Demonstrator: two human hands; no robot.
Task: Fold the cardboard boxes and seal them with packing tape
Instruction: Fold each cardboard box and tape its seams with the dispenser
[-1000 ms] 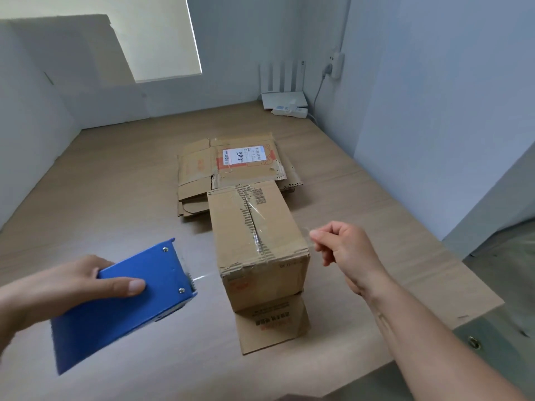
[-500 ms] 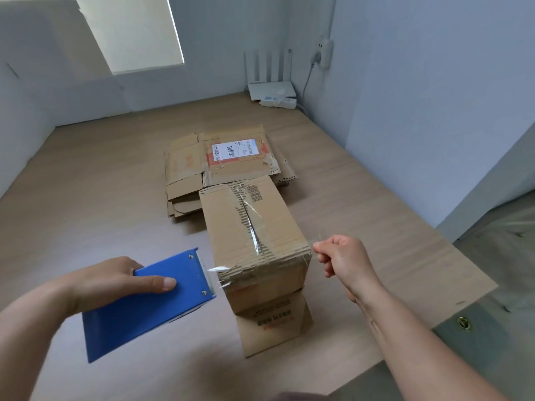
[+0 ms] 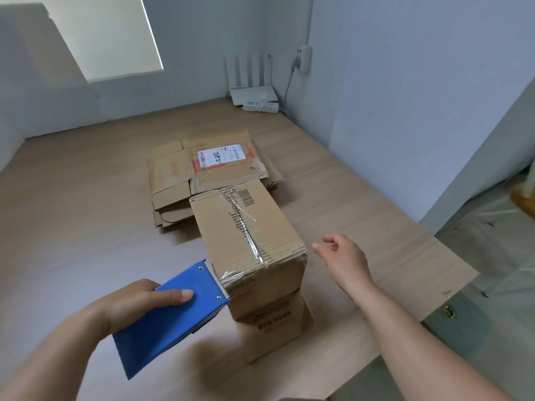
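left fingers (image 3: pixel 179 295) curled round your blue tape dispenser (image 3: pixel 173 316), teeth against the box (image 3: pixel 249 241) near corner | right fingers (image 3: pixel 322 252) loose, holding nothing, just beside it | box mid-tabletop (image 3: pixel 72 227) | tip: I'd twist to tear, then smooth the tape (image 3: pixel 231 275) down with the right fingers

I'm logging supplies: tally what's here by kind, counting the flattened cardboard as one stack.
Folded cardboard box: 1
Flattened cardboard stack: 1
Blue tape dispenser: 1
Router: 1
Power strip: 1
Total: 5
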